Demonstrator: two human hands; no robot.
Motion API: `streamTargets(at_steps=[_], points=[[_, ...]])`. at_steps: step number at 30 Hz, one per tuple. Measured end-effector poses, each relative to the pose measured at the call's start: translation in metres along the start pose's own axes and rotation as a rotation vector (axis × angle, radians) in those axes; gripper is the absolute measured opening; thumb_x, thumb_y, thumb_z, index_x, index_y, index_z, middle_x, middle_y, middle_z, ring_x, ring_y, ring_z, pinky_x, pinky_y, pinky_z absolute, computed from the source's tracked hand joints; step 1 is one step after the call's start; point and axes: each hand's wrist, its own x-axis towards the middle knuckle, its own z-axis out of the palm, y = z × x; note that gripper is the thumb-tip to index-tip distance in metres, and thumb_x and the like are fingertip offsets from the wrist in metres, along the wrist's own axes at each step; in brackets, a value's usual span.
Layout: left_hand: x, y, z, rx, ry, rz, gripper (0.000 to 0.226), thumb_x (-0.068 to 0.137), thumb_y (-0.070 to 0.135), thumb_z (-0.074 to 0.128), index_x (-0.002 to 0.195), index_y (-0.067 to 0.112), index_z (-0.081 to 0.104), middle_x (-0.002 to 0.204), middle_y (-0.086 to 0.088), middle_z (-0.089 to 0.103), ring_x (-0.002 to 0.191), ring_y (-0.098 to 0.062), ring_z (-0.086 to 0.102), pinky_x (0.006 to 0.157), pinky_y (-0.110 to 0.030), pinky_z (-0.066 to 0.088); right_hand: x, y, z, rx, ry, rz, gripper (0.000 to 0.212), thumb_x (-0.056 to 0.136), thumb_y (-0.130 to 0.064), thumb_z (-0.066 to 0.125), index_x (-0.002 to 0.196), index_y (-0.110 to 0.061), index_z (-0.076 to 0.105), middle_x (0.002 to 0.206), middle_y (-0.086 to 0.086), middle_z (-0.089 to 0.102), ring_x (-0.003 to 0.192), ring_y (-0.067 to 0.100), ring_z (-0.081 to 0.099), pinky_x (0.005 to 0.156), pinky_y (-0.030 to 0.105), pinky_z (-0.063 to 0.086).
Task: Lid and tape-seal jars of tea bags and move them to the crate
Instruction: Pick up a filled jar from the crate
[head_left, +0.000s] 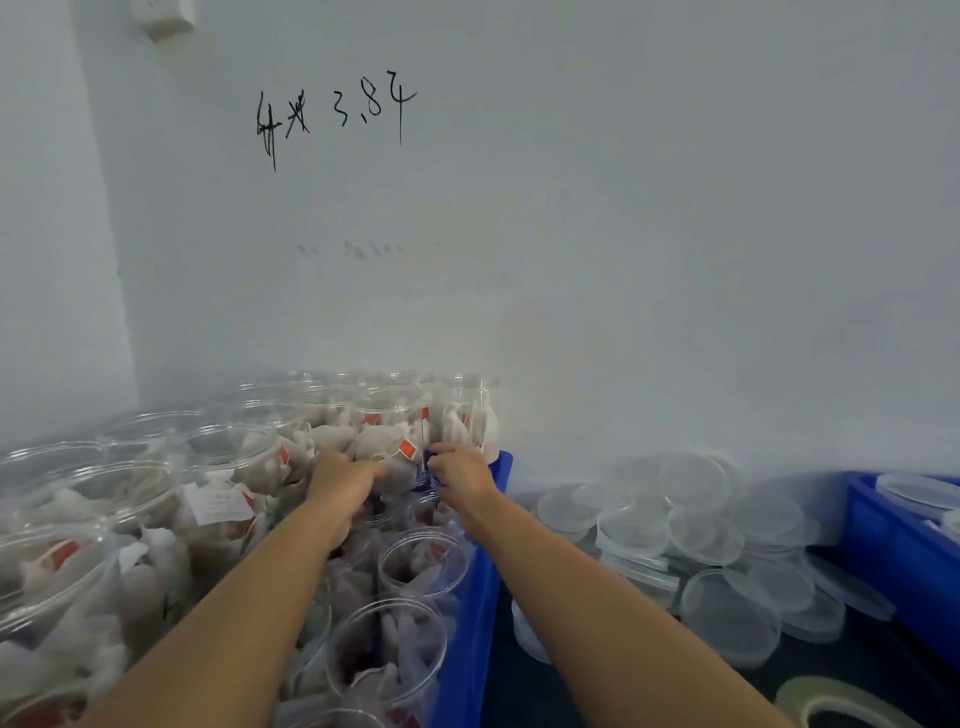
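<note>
I have both arms stretched toward twelve o'clock over the blue crate (470, 613) of open jars. My left hand (340, 480) and right hand (460, 475) curl their fingers round one clear jar of tea bags (397, 457) between them, gripping its sides. Loose lids (691, 525) lie heaped at two o'clock, a tape roll (836, 704) at five.

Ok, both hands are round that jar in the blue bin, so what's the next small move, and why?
Probably lift the jar straight up: left hand and right hand flank it, it has no lid, and the lids lie to the right.
</note>
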Motion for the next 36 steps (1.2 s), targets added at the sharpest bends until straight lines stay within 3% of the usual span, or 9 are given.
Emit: streamTargets(at_steps=[2, 4, 8, 12, 15, 22, 28, 31, 36], points=[[0.008, -0.003, 0.004, 0.014, 0.015, 0.009, 0.043, 0.086, 0.009, 0.069, 0.125, -0.004, 0.054, 0.102, -0.021, 0.062, 0.086, -0.031, 0.061, 0.072, -0.041, 0.054, 0.008, 0.000, 0.009, -0.022, -0.021, -0.006, 0.037, 0.095, 0.002, 0.040, 0.127, -0.001, 0.057, 0.099, 0.006, 0.058, 0.086, 0.016, 0.054, 0.062, 0.015, 0.045], [0.012, -0.005, 0.008, 0.005, 0.020, 0.014, 0.041, 0.089, 0.009, 0.065, 0.126, -0.002, 0.051, 0.091, -0.017, 0.061, 0.074, -0.026, 0.057, 0.059, -0.036, 0.048, 0.017, 0.000, 0.017, -0.026, -0.019, -0.013, 0.044, 0.097, 0.000, 0.041, 0.140, -0.005, 0.045, 0.126, 0.012, 0.055, 0.113, 0.023, 0.054, 0.084, 0.021, 0.046], [0.021, -0.013, 0.013, -0.035, 0.010, 0.065, 0.070, 0.086, 0.010, 0.069, 0.146, 0.007, 0.033, 0.131, -0.019, 0.053, 0.111, -0.034, 0.055, 0.088, -0.042, 0.048, 0.027, -0.002, 0.029, 0.059, -0.008, -0.027, 0.049, 0.094, -0.001, 0.050, 0.142, -0.005, 0.041, 0.140, 0.019, 0.051, 0.109, 0.021, 0.056, 0.084, 0.023, 0.048], [0.022, -0.014, 0.019, -0.071, -0.018, 0.106, 0.073, 0.083, 0.009, 0.071, 0.146, 0.012, 0.034, 0.127, -0.016, 0.056, 0.108, -0.033, 0.058, 0.087, -0.046, 0.053, 0.035, -0.007, 0.033, 0.222, 0.004, 0.067, 0.054, 0.099, -0.003, 0.043, 0.151, -0.011, 0.027, 0.149, 0.014, 0.041, 0.128, 0.024, 0.046, 0.094, 0.020, 0.039], [0.018, -0.010, 0.024, -0.127, -0.011, 0.103, 0.067, 0.086, 0.006, 0.067, 0.145, 0.014, 0.035, 0.117, -0.015, 0.060, 0.091, -0.027, 0.060, 0.065, -0.034, 0.050, 0.025, -0.011, 0.030, -0.004, -0.072, 0.013, 0.067, 0.096, 0.002, 0.041, 0.155, -0.015, 0.012, 0.143, 0.017, 0.046, 0.124, 0.032, 0.051, 0.099, 0.036, 0.046], [-0.017, 0.013, 0.037, 0.000, 0.133, 0.310, 0.073, 0.086, -0.002, 0.059, 0.149, 0.018, 0.027, 0.132, -0.018, 0.052, 0.105, -0.034, 0.060, 0.086, -0.051, 0.054, -0.019, -0.026, 0.009, 0.062, -0.033, -0.150, 0.050, 0.092, 0.005, 0.045, 0.139, -0.003, 0.033, 0.126, 0.022, 0.056, 0.101, 0.025, 0.058, 0.071, 0.025, 0.055], [-0.084, 0.058, 0.072, -0.067, 0.067, 0.440, 0.061, 0.090, 0.006, 0.060, 0.143, 0.014, 0.032, 0.124, -0.013, 0.048, 0.080, -0.013, 0.056, 0.062, -0.025, 0.051, -0.069, -0.043, -0.055, -0.086, 0.204, -0.282, 0.070, 0.089, -0.019, 0.065, 0.146, -0.009, 0.026, 0.139, 0.011, 0.032, 0.129, 0.032, 0.040, 0.107, 0.045, 0.041], [-0.125, 0.071, 0.101, -0.170, 0.016, 0.376, 0.049, 0.089, 0.014, 0.062, 0.131, 0.011, 0.037, 0.133, -0.020, 0.037, 0.099, -0.030, 0.056, 0.086, -0.044, 0.053, -0.099, -0.043, -0.095, -0.106, 0.311, -0.301, 0.080, 0.085, -0.025, 0.071, 0.148, -0.010, 0.025, 0.140, 0.011, 0.028, 0.130, 0.033, 0.036, 0.108, 0.046, 0.039], [-0.191, 0.055, 0.148, -0.368, -0.182, 0.285, 0.040, 0.087, 0.017, 0.062, 0.113, 0.020, 0.031, 0.102, -0.006, 0.051, 0.076, -0.014, 0.054, 0.064, -0.027, 0.044, -0.155, -0.014, -0.152, -0.068, 0.441, -0.264, 0.077, 0.080, -0.028, 0.076, 0.141, -0.010, 0.033, 0.134, 0.010, 0.035, 0.122, 0.028, 0.047, 0.102, 0.043, 0.046]])
